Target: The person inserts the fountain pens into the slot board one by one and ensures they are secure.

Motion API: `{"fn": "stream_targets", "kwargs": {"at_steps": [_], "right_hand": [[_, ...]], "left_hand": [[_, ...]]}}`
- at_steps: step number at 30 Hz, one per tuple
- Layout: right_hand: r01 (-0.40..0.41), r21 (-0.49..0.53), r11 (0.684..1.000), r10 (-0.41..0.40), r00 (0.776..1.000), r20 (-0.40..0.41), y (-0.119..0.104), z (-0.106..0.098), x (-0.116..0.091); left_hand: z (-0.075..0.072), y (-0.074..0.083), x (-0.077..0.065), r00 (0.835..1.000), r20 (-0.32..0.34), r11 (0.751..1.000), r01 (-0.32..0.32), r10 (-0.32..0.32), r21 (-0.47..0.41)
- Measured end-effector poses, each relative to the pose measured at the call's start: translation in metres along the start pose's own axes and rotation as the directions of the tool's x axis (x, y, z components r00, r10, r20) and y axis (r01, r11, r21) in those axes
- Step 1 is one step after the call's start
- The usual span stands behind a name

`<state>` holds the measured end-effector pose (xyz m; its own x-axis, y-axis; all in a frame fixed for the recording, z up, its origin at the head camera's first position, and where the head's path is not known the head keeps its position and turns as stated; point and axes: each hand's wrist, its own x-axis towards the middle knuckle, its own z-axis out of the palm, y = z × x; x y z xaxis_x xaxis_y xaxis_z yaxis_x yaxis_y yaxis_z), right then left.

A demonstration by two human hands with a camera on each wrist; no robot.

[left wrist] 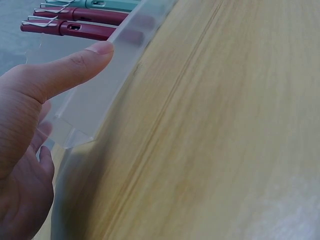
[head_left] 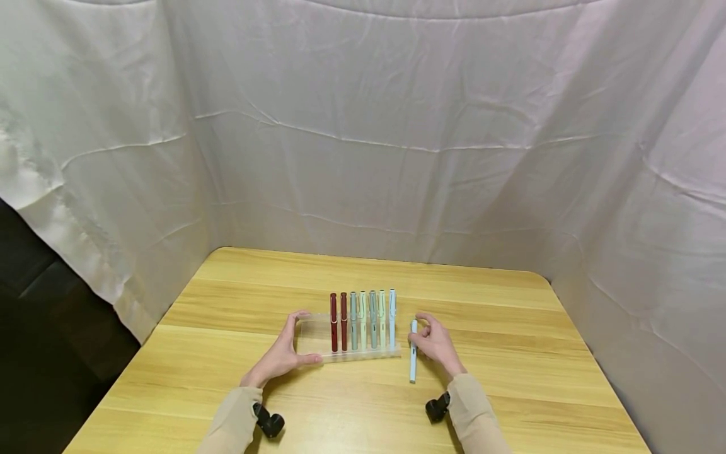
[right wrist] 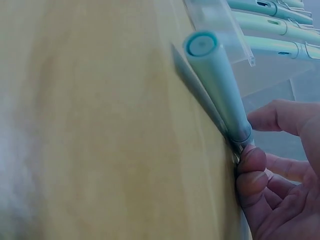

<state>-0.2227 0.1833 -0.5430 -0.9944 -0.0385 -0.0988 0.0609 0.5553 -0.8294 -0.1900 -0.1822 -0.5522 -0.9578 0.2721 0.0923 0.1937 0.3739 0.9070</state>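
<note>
A clear plastic pen stand (head_left: 313, 337) on the table bears a row of capped pens. From the left come two dark red pens (head_left: 338, 331), then grey-green and pale green ones, and a light blue pen (head_left: 392, 328) at the right end. My left hand (head_left: 278, 358) grips the stand's left end, thumb on the front lip and the other fingers round behind. Just right of the stand, my right hand (head_left: 435, 343) pinches another light blue pen (head_left: 413, 366) partway along its length. In the right wrist view this pen's round end (right wrist: 202, 45) points away from the fingers, close over the wood.
The wooden table (head_left: 351, 410) has rounded far corners. White cloth (head_left: 363, 157) hangs behind it and along both sides. Black cameras (head_left: 269, 422) are strapped at both wrists. Something dark (head_left: 45, 328) stands beyond the table at the left.
</note>
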Motion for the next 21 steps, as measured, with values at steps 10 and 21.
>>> {"fn": "stream_targets", "kwargs": {"at_steps": [10,21], "right_hand": [[0.05,-0.068,0.996,-0.05,0.999,0.006,-0.0013,-0.0003,0.0013],[0.046,-0.085,0.995,-0.046,0.999,0.006,-0.0015,-0.0007,0.0006]], "left_hand": [[0.0004,-0.0019,0.0004,1.0,-0.004,1.0,-0.023,0.023,0.004],[-0.0002,-0.0005,0.0,1.0,-0.001,1.0,-0.015,0.015,0.011]]}}
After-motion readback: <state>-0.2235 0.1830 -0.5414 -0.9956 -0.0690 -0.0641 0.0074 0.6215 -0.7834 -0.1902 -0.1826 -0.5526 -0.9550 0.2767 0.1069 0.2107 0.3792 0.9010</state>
